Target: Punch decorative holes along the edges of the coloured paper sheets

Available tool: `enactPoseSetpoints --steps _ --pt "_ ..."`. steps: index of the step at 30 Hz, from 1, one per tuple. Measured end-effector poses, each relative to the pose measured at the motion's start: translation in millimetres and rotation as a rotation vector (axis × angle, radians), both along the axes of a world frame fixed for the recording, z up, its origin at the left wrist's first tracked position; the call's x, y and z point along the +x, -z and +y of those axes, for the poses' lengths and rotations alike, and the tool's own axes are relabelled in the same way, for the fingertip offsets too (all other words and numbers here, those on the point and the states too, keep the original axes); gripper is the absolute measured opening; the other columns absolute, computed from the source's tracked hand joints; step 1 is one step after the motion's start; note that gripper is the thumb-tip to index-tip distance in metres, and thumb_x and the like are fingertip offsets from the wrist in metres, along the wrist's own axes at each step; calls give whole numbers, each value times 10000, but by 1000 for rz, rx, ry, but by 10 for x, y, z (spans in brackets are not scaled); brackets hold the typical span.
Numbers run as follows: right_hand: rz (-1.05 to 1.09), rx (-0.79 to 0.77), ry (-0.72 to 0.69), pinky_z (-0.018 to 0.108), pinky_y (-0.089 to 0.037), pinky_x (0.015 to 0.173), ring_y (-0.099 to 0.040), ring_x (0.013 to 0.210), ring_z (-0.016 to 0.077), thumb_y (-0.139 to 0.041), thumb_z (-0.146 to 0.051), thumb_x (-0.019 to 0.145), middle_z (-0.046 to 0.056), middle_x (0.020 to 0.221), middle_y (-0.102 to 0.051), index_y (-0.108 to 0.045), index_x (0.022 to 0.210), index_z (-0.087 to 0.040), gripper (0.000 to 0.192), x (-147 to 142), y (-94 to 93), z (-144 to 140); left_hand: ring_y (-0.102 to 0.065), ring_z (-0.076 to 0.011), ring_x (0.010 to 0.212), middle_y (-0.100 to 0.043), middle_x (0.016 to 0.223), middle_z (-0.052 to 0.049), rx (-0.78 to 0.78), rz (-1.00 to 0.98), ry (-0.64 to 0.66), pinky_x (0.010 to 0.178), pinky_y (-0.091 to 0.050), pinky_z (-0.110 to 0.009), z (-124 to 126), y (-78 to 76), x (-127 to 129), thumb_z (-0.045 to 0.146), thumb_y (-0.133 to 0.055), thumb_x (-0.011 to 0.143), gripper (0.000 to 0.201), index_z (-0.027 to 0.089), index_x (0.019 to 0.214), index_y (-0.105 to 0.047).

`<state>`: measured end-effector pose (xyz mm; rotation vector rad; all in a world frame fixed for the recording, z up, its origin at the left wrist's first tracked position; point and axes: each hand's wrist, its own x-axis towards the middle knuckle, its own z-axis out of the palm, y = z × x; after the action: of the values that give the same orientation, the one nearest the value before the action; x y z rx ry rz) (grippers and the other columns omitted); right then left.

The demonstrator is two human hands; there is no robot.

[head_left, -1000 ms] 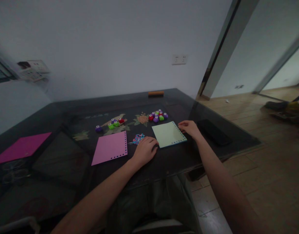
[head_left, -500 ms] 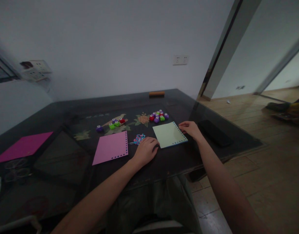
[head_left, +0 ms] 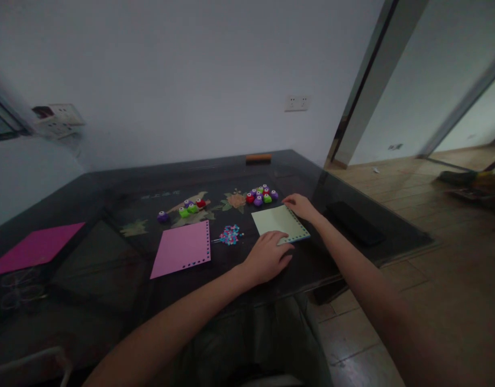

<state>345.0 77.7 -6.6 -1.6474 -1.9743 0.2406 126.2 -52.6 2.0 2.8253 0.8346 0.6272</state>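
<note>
A pale yellow-green sheet of paper (head_left: 275, 219) lies on the dark table, with punched holes along its right and near edges and a bluish layer showing under its near edge. My left hand (head_left: 268, 258) rests over its near left part, fingers stretched out and thumb apart. At the far right corner my right hand (head_left: 301, 207) has its fingers closed together on the sheet's edge. Left of the sheet is a small pile of pink, blue and white bits (head_left: 231, 235). Farther left lies a pink sheet (head_left: 181, 247) with similar holes.
Red, green and purple stampers (head_left: 258, 200) stand in a cluster behind the yellow-green sheet; several more (head_left: 192, 208) stand behind the pink one. A magenta sheet (head_left: 37, 247) lies far left. A black slab-like object (head_left: 354, 223) lies right, a brown roll (head_left: 258, 158) at the back.
My left hand has moved right, from beside the pile of bits onto the yellow-green sheet, uncovering the pile. My right hand has slid away from me along the right edge to the far corner.
</note>
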Motion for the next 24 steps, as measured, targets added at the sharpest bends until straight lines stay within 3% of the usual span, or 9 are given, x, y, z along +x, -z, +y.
enactPoseSetpoints --steps 4,11,24 --pt "-85 36 -119 273 -424 824 -607 864 186 -557 -140 810 106 929 -688 -719 868 -132 172 -154 45 170 -416 -255 1225 -516 1288 -91 7 20 -105 1054 -316 -440 -28 53 229 334 -485 875 273 204 1074 -619" --pt "-77 84 -253 281 -409 828 -581 891 188 -551 -243 836 88 892 -681 -723 844 -155 194 -251 169 216 -420 -256 1219 -533 1274 -88 -46 -5 -185 1055 -319 -454 -76 159 239 321 -490 870 304 214 1133 -598" --pt "-66 100 -283 268 -406 731 -575 771 173 -545 -235 834 79 822 -673 -725 803 -150 201 -277 101 127 -420 -260 1218 -530 1276 -90 -26 -8 -187 1059 -308 -458 -85 179 237 323 -485 869 313 208 1145 -580"
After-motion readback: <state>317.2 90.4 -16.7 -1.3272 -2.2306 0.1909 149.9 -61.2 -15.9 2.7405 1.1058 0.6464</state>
